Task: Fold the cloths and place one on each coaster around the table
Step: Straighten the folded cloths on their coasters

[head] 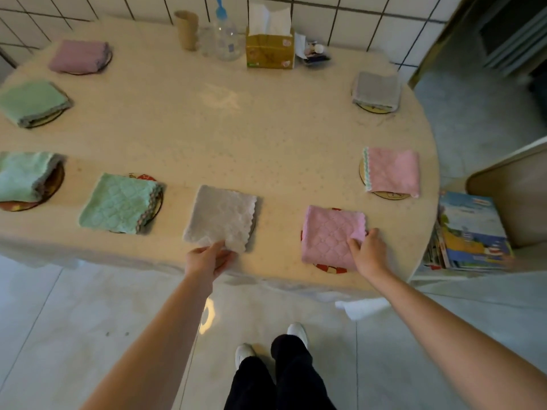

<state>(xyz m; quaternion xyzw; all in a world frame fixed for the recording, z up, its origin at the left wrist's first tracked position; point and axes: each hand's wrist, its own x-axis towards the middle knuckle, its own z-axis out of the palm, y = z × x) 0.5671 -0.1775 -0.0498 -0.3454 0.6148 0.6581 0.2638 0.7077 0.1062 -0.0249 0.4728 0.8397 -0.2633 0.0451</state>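
A folded grey-white cloth (222,218) lies near the table's front edge, and my left hand (208,259) pinches its near corner. To the right, a folded pink cloth (330,235) rests on a red coaster (330,268); my right hand (367,247) grips its right near edge. Several other folded cloths sit on round coasters around the table: green (120,204), green (22,176), green (31,102), mauve (78,56), grey (376,89) and pink (392,171).
At the back of the cream table (225,137) stand a tissue box (270,48), a clear spray bottle (225,34) and a cardboard tube (186,29). A stack of picture books (470,232) lies on a chair to the right.
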